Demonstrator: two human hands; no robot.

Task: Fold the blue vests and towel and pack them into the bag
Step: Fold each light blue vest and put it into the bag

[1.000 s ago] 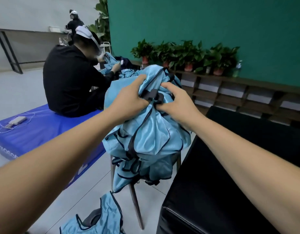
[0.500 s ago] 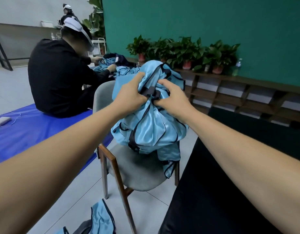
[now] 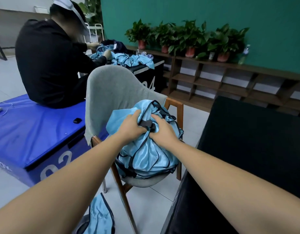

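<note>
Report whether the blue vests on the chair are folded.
Not folded: the blue vests sit in a crumpled heap on the chair seat, left hand and right hand gripping the top.

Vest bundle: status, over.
Left hand and right hand both grip the vest bundle at its top. Bundle sits on the chair seat. One loose vest on the floor by the chair.

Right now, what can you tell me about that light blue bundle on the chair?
The bundle is shiny, light blue, mesh-like cloth edged with thin dark trim, crumpled rather than folded. It sits on the grey seat of a wooden-legged chair. The left hand and right hand grip its top, fingers curled into the cloth on either side of a black strap.
</note>
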